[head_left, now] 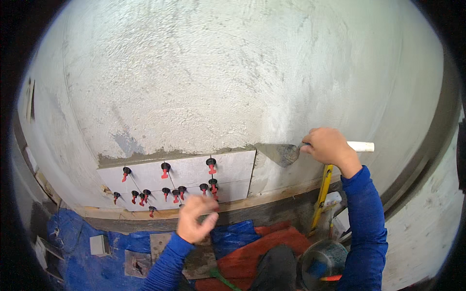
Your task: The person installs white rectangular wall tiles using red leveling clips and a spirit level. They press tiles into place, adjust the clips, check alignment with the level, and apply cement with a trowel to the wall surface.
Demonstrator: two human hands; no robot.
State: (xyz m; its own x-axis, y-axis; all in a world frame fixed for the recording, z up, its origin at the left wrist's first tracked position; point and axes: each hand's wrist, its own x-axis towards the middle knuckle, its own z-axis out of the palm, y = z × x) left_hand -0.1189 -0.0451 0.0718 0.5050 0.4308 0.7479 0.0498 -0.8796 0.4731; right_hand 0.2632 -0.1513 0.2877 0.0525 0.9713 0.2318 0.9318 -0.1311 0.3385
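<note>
My right hand point(326, 146) grips a trowel with a white handle point(360, 146). The trowel's pointed grey blade point(280, 154) lies against the wall, its tip beside the upper right corner of the tiles. Light grey wall tiles point(235, 167) form two rows low on the wall, with grey mortar point(141, 156) showing along their top edge. Several black and red tile levelling clips point(165, 169) stick out from the joints. In front of the lower row hangs my left hand point(195, 220), fingers bent and thumb apart, with nothing visible in it. It hides some of the clips.
A wooden strip point(272, 195) runs beneath the tiles. To the right, a yellow spirit level point(321, 201) leans on the wall, above a bucket point(302, 271). Blue sheeting point(77, 262) and an orange-red sheet point(247, 257) cover the floor, where a small box point(99, 246) stands.
</note>
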